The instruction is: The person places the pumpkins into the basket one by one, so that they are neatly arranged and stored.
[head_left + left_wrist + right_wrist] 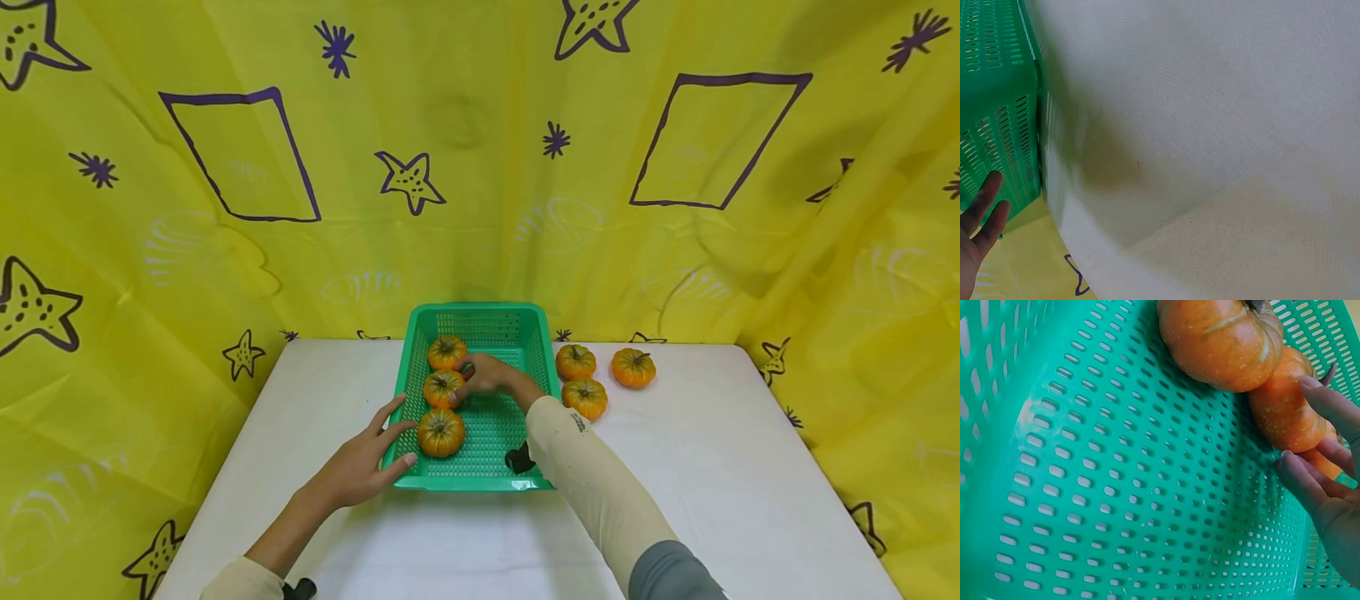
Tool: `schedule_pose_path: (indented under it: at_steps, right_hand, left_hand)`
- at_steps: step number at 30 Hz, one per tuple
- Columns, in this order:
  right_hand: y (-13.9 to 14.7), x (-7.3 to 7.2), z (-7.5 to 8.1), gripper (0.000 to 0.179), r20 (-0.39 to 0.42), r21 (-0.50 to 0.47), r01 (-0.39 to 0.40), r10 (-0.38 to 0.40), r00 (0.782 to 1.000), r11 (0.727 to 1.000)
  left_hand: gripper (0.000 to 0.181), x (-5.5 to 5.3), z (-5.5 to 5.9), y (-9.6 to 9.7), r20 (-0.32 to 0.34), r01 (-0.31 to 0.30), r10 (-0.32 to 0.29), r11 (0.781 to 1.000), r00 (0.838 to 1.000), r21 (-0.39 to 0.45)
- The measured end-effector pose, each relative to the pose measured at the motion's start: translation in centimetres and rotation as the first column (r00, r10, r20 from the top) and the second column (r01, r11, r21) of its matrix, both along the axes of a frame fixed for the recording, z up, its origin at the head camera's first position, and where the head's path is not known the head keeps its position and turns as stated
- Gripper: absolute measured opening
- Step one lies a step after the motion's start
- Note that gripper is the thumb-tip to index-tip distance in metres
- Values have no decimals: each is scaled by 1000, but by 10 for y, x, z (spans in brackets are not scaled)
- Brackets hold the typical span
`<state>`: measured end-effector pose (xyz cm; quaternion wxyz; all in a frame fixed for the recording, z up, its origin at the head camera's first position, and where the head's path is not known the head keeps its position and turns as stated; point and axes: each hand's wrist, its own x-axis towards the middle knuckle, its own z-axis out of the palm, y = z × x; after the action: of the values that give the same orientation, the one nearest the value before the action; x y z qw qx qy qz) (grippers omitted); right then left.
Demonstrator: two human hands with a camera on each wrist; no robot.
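A green plastic basket [480,482] with slotted walls stands on the white table, holding three small orange pumpkins in a column along its left side. My right hand [487,372] reaches in from the right, with thumb and fingers around the middle pumpkin [441,387]. In the right wrist view, fingertips [1313,384] overlap that pumpkin [1282,409]. The front pumpkin [441,433] sits nearer me, the back pumpkin [447,352] just beyond. My left hand [363,467] is spread at the basket's left rim, fingers extended; its fingers [991,228] overlap the slotted wall in the left wrist view.
Right of the basket, two pumpkins [576,362] [585,399] lie close to its wall, and another pumpkin [633,368] lies farther right. A yellow curtain [480,242] with drawn starfish surrounds the white table [705,450] at the back and sides.
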<state>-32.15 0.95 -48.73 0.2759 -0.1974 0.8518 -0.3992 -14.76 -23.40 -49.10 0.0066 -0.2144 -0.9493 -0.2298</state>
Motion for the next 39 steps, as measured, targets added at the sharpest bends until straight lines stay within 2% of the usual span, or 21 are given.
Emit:
schedule_pose_path:
  at_steps: [6,11,18,25,32,39]
  right_hand:
    - [6,-2,7,56,-16,-14,-7,6,1000,1000]
    - [12,-4,19,60,-9,-83,-31,31,999,996]
    - [26,-2,47,63,-162,-83,-94,80,983,992]
    - [48,6,69,59,-198,-147,-87,56,979,985]
    - [75,17,77,58,-226,-183,-60,17,974,981]
    - [111,30,74,59,-278,-205,-19,-39,960,979]
  left_hand:
    - [53,1,0,0,-3,-4,4,1000,1000,11]
    - [53,2,-2,0,-13,-6,6,1000,1000,7]
    - [53,3,-3,0,2,-12,12,1000,1000,14]
    - [53,5,-3,0,-7,-16,17,1000,1000,23]
    - [52,5,-5,1,-10,-16,16,1000,1000,26]
    - [51,4,-4,2,-13,-17,17,999,1000,43]
